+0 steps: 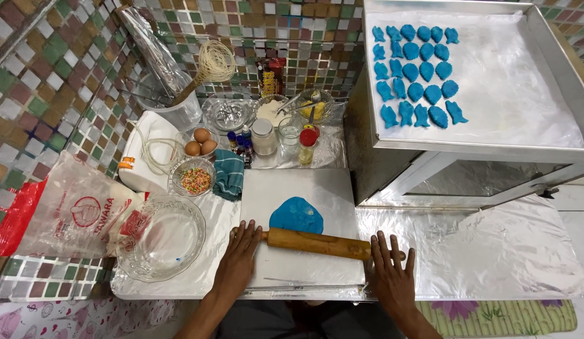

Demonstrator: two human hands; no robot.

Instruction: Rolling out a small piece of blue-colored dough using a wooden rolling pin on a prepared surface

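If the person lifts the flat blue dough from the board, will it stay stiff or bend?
The blue dough looks thin and soft under the rolling pin, so it would probably droop and might tear. It is likely light. It may stick slightly to the white board.

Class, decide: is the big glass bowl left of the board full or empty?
Empty: the glass bowl is see-through, showing only foil beneath it, plus one tiny blue speck.

rolling pin: smooth wood | dough: matt blue | tray: shiny metal

Bright, even light, sharp focus; glare on the foil.
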